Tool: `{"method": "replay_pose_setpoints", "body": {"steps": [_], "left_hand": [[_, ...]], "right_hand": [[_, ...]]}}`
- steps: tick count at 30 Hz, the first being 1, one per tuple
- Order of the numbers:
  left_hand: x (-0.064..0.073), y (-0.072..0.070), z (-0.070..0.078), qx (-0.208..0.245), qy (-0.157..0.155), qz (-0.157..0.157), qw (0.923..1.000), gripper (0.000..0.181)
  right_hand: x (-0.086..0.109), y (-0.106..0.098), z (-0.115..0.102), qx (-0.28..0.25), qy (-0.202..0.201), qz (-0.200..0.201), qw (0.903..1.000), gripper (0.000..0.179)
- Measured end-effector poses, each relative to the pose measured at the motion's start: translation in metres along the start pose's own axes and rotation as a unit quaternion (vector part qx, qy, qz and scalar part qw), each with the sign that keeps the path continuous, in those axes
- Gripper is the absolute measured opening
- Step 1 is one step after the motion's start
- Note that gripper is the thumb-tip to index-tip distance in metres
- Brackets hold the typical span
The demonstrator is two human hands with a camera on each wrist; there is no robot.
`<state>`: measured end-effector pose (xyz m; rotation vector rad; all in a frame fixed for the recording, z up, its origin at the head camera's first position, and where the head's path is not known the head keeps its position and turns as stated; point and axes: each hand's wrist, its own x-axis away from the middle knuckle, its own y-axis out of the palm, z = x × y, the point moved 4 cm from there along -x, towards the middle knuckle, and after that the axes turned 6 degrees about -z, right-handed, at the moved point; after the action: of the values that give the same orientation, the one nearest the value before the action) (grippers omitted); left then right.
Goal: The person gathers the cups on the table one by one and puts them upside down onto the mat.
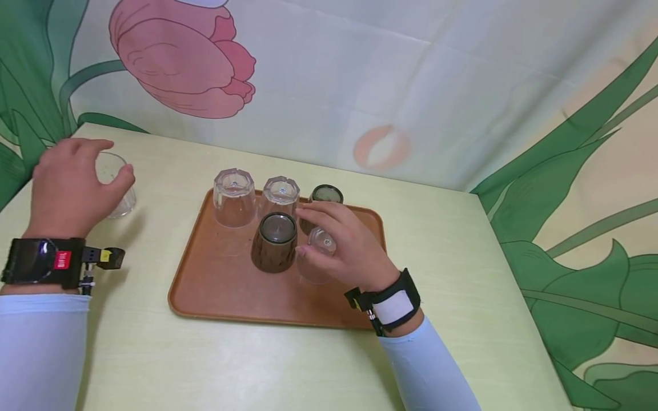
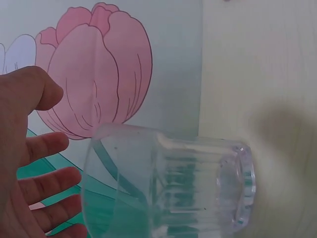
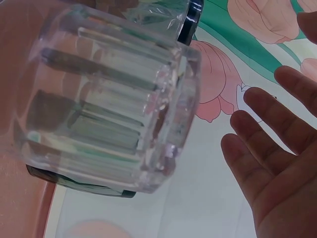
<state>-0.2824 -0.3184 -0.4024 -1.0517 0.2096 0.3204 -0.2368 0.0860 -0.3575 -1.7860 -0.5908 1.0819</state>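
At the left of the table my left hand [image 1: 72, 188] hovers by a clear glass [image 1: 126, 202] that stands upright. Thumb and fingers are spread around its rim, and the left wrist view shows a gap between them and the glass [image 2: 188, 183]. My right hand [image 1: 357, 248] is above the brown tray [image 1: 221, 297], over an upside-down clear glass [image 1: 312, 273]. In the right wrist view its relaxed fingers [image 3: 277, 119] stay apart from the base of that glass [image 3: 109, 114]. Neither hand holds anything. Part of the right-hand glass is hidden.
Upside down on the tray are two clear glasses, one at the back left [image 1: 233, 200] and one at the back middle [image 1: 280, 194]. A dark glass [image 1: 275, 248] sits in front of them; another dark glass [image 1: 329, 195] is partly behind my right hand. A flowered cloth [image 1: 319, 85] hangs behind.
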Motion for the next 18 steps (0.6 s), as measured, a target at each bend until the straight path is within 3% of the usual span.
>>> {"method": "replay_pose_setpoints", "body": {"steps": [13,18], "left_hand": [[-0.002,0.009,-0.022,-0.005,-0.027,-0.021,0.9994,0.069],[-0.004,0.016,-0.028,0.003,-0.034,-0.045,0.9984,0.075]], "right_hand": [[-0.003,0.004,0.0,0.004,-0.001,-0.004,1.0,0.053],[-0.002,0.004,0.0,0.002,0.0,-0.005,1.0,0.052]]}}
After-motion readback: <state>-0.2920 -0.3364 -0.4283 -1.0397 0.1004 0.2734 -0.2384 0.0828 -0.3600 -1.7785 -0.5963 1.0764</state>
